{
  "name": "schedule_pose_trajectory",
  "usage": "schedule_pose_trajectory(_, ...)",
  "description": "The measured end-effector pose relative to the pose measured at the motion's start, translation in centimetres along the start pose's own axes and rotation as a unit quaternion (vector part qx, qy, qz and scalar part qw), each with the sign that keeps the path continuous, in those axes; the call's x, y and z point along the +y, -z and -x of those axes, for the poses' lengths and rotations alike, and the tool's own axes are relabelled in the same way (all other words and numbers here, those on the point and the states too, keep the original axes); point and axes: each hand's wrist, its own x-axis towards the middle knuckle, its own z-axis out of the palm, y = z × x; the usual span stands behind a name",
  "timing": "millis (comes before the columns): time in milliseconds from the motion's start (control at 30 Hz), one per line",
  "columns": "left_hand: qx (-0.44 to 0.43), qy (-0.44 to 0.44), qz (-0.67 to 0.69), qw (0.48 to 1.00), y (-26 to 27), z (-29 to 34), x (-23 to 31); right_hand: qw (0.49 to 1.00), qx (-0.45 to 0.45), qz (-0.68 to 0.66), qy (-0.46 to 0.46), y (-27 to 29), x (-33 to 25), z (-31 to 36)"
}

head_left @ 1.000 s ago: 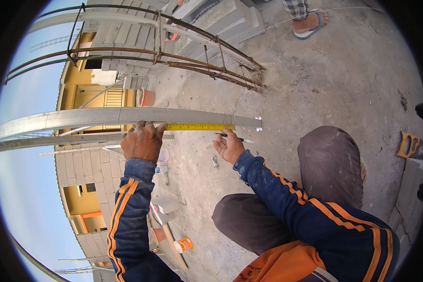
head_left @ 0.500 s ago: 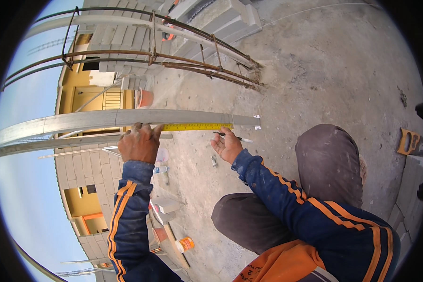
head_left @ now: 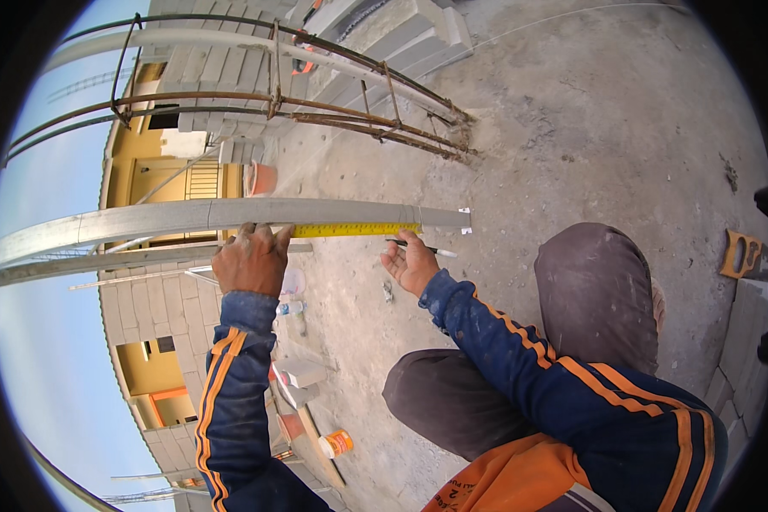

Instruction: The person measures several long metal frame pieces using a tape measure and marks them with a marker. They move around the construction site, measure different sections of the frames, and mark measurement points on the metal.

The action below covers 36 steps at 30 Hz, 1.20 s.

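Observation:
A long grey metal bar (head_left: pixel 316 212) runs from the left rim to the middle of the head view, with thin marks across it. Along its lower edge lies the yellow blade of a tape measure (head_left: pixel 346 229). My left hand (head_left: pixel 252 260) is closed at the blade's left end, fingertips against the bar; the tape's case, if there, is hidden by it. At the blade's right end, my right hand (head_left: pixel 414 263) pinches the tape with its fingertips. A slim pen (head_left: pixel 439 251), dark at one end and white at the other, lies in the same hand.
A rusty rebar cage (head_left: pixel 384 128) rises from the concrete floor beyond the bar. Pale blocks (head_left: pixel 401 38) are stacked at the top. A handsaw (head_left: pixel 741 254) is at the far right. An orange-and-white tub (head_left: pixel 337 443), a plank (head_left: pixel 320 448) and a bucket (head_left: pixel 262 178) stand about.

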Motion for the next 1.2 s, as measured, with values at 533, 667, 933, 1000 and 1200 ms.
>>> schedule_pose_trajectory(533, 0.041, -0.023, 0.006, 0.999, -0.43, 0.08, -0.23, 1.0, -0.007, 0.0, -0.002, -0.03, -0.06, 0.08)
schedule_pose_trajectory(667, 0.048, -0.024, 0.0, 0.999, -0.68, 0.1, -0.33, 1.0, 0.007, 0.009, 0.006, -0.15, -0.03, 0.16)
schedule_pose_trajectory(933, 0.049, -0.025, -0.006, 0.998, -0.76, 0.07, -0.38, 1.0, 0.0, 0.002, -0.001, -0.17, -0.07, 0.11)
schedule_pose_trajectory(1000, 0.039, -0.023, -0.004, 0.999, -0.68, 0.08, -0.4, 1.0, 0.001, 0.002, 0.001, -0.17, -0.03, 0.09)
schedule_pose_trajectory(1200, 0.036, -0.02, 0.016, 0.999, -0.22, 0.11, -0.34, 1.0, -0.006, 0.002, -0.009, 0.0, -0.24, 0.17)
